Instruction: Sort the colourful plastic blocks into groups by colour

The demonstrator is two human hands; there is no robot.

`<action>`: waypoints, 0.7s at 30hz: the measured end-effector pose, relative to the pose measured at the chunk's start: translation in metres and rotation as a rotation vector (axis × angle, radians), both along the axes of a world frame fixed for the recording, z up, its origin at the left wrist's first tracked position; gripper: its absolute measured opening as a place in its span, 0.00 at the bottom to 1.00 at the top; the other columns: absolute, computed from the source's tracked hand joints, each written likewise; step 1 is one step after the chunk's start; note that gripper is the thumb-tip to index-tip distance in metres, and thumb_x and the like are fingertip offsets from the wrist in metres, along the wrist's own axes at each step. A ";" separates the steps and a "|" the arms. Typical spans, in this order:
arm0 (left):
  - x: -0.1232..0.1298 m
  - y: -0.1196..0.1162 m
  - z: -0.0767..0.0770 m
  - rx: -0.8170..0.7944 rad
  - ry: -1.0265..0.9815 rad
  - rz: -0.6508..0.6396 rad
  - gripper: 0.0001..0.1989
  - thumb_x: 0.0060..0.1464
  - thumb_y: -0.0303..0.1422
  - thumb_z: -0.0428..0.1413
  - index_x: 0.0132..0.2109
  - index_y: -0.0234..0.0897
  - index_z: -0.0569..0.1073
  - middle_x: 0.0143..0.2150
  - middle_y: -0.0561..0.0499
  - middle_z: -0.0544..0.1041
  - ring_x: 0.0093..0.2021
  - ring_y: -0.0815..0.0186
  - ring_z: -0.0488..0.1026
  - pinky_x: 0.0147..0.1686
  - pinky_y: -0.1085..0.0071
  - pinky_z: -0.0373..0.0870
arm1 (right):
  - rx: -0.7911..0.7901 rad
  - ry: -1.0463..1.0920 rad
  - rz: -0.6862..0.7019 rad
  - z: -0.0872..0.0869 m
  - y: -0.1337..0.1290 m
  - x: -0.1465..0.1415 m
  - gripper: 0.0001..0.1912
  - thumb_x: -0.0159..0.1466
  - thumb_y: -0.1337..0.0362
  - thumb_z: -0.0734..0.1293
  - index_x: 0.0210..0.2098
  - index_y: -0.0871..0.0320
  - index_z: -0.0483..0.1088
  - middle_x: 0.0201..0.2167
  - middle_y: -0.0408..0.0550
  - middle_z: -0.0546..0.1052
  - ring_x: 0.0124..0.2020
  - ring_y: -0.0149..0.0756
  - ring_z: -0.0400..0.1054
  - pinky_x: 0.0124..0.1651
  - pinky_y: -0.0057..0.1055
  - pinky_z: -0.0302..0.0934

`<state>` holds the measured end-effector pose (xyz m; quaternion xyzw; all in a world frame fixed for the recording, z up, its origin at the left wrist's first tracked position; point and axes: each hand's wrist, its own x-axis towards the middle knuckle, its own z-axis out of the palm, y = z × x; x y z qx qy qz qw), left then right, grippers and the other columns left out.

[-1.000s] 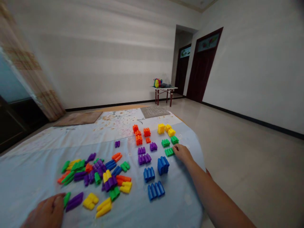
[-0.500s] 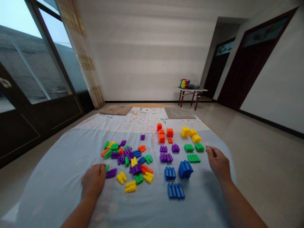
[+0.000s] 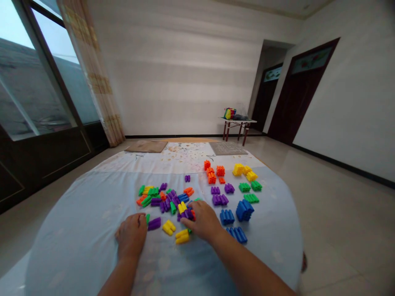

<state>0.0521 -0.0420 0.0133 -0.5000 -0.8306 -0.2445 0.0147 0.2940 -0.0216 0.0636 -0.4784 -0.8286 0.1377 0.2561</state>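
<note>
Over the right edge of a mixed pile of plastic pieces is my right hand (image 3: pixel 202 220), fingers spread, beside a yellow piece (image 3: pixel 182 207) lying on purple ones. My left hand (image 3: pixel 132 234) rests on the cloth left of the pile, its fingers curled by a small green piece (image 3: pixel 147 218) and a purple piece (image 3: pixel 154 223); whether it grips the green one is unclear. Two yellow pieces (image 3: pixel 182 236) lie in front. Sorted by colour on the right are blue (image 3: pixel 245 210), purple (image 3: pixel 220 200), green (image 3: pixel 251 198), orange (image 3: pixel 211 177) and yellow groups (image 3: pixel 238 169).
The round table wears a pale blue cloth (image 3: pixel 77 230). A brown mat (image 3: pixel 146 146) and a grey mat (image 3: pixel 228 148) lie at its far edge. Behind stands a small table (image 3: pixel 239 121) with a colourful bag (image 3: pixel 229 113).
My right hand has moved left from beside the green group to the mixed pile, and its fingers have opened. The camera view has turned slightly. My left hand stays by the same pieces.
</note>
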 end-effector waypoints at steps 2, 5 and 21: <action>0.000 -0.001 0.000 0.028 -0.006 -0.006 0.22 0.58 0.39 0.37 0.43 0.36 0.74 0.45 0.42 0.75 0.47 0.53 0.69 0.47 0.56 0.61 | -0.035 -0.105 -0.048 -0.009 0.003 -0.013 0.21 0.55 0.54 0.69 0.44 0.61 0.69 0.41 0.55 0.74 0.45 0.46 0.66 0.47 0.39 0.59; 0.001 -0.002 0.001 0.078 -0.003 -0.007 0.22 0.57 0.37 0.38 0.44 0.36 0.74 0.45 0.42 0.75 0.48 0.53 0.69 0.50 0.55 0.60 | -0.023 -0.141 -0.045 -0.016 0.005 -0.016 0.17 0.56 0.60 0.68 0.44 0.60 0.69 0.42 0.54 0.74 0.45 0.45 0.65 0.48 0.38 0.57; 0.051 0.005 0.019 0.187 0.239 -0.929 0.17 0.54 0.35 0.54 0.52 0.51 0.71 0.49 0.54 0.77 0.53 0.61 0.69 0.63 0.51 0.45 | 0.106 0.204 0.168 -0.028 -0.013 0.014 0.25 0.53 0.73 0.68 0.50 0.55 0.66 0.46 0.48 0.73 0.48 0.41 0.63 0.50 0.38 0.56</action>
